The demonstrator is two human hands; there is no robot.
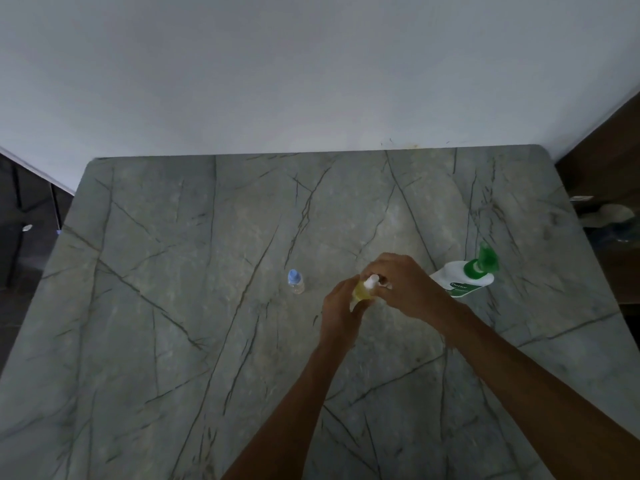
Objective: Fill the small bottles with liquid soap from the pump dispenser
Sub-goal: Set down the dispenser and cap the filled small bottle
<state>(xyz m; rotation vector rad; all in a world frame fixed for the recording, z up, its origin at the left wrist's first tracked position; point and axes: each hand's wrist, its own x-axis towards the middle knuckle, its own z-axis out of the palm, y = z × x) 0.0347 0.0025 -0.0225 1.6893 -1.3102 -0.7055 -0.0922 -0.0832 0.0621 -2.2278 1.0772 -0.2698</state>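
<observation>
The single view comes from a wide-angle camera on the person's head, above the near edge of the table [173, 341], facing forward and down toward the wall [311, 64] behind its far edge. It is near enough that both forearms run in from the bottom border, with the left hand [341, 306] and right hand [405, 285] gripping a bottle [362, 292] just right of centre. The table's whole far edge and both far corners are in frame.

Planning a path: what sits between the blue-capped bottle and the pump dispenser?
In the head view, the left hand holds a yellow bottle there; the right hand pinches its white cap.
</observation>
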